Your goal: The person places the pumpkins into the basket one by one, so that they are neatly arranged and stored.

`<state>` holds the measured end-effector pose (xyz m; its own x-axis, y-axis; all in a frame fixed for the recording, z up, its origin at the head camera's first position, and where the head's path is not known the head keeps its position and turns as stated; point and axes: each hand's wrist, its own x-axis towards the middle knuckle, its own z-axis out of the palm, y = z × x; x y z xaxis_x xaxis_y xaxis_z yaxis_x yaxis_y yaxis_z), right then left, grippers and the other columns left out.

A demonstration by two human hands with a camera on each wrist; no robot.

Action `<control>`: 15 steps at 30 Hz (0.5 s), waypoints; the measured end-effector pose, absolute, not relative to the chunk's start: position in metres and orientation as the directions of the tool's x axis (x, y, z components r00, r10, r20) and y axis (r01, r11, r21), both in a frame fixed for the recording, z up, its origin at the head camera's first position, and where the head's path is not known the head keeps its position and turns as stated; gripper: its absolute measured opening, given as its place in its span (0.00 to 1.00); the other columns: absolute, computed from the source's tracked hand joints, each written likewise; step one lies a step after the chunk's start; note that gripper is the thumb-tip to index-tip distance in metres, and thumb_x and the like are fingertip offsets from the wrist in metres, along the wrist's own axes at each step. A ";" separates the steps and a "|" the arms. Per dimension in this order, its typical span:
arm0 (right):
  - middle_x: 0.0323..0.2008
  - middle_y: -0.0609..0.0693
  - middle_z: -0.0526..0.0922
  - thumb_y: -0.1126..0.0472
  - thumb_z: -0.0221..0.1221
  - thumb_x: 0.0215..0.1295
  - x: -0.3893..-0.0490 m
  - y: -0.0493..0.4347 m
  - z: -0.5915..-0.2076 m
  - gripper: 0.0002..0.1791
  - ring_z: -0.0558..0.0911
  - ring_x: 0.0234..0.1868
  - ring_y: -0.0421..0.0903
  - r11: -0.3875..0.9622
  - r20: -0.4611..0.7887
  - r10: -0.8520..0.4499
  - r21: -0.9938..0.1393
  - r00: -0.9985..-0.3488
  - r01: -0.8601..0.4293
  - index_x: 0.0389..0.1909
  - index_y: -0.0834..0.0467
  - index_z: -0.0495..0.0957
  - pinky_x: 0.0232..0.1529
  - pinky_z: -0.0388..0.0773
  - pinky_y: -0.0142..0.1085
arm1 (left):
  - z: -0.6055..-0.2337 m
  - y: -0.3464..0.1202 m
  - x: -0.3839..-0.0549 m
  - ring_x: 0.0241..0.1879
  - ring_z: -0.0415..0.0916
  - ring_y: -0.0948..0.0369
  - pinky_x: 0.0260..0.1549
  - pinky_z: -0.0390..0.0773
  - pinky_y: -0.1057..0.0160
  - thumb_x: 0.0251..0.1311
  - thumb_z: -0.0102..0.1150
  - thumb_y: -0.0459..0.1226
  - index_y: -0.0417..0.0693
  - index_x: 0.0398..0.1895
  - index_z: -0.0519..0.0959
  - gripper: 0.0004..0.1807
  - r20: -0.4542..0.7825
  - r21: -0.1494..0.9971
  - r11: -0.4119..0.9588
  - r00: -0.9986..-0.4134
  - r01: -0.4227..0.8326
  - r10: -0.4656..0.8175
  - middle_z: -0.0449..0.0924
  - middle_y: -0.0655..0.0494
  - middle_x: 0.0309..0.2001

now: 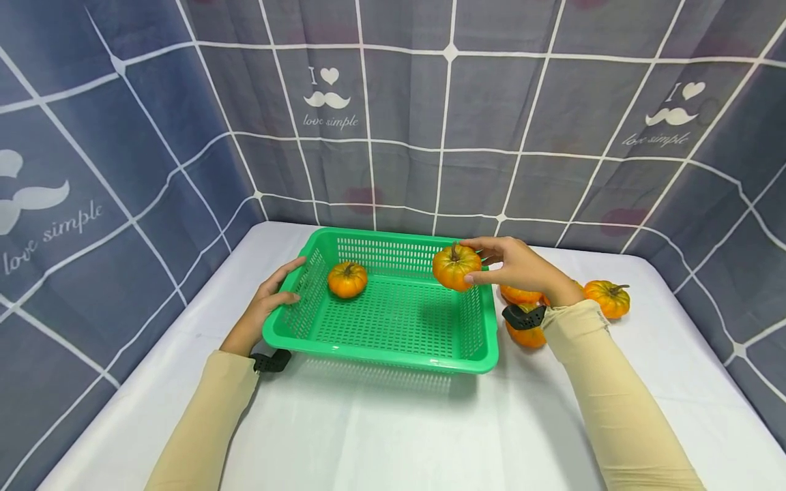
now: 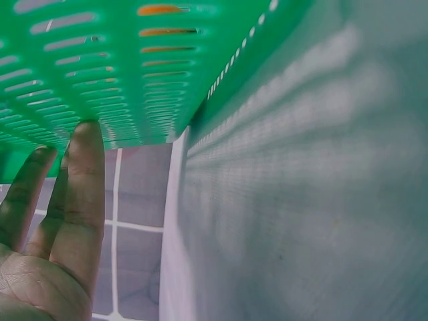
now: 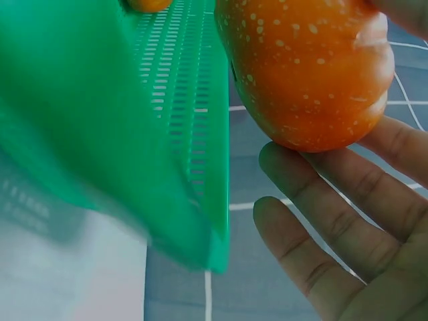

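My right hand grips a small orange pumpkin between thumb and fingers, over the right end of a green plastic basket. In the right wrist view this pumpkin shows a speckled skin, with fingertips on its underside. My left hand holds the basket's left side, thumb over the rim. From the left wrist, extended fingers lie against the outer slotted wall. Inside the basket, near its left end, sits another small pumpkin.
Several more pumpkins lie on the white-covered table right of the basket, partly hidden by my right arm; one pumpkin stands at the far right of them. A grey checked curtain hangs behind and along both sides.
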<state>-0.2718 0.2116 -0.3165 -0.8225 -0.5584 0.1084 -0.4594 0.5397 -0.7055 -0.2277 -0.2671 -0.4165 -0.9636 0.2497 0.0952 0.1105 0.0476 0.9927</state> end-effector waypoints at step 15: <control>0.68 0.62 0.80 0.58 0.73 0.67 -0.293 0.177 -0.315 0.38 0.83 0.62 0.60 0.546 0.071 -0.576 -0.708 -0.814 -0.448 0.75 0.66 0.73 0.65 0.79 0.56 | -0.416 -0.267 -0.229 0.59 0.70 0.56 0.49 0.82 0.64 0.68 0.47 0.27 0.51 0.88 0.57 0.43 0.100 0.991 0.061 -0.963 0.118 0.249 0.50 0.38 0.84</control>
<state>-0.2925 0.1767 -0.3150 -0.8144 -0.5759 0.0709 -0.4478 0.5461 -0.7080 -0.2290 -0.2667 -0.4163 -0.9635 0.2486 0.0996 0.1182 0.0612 0.9911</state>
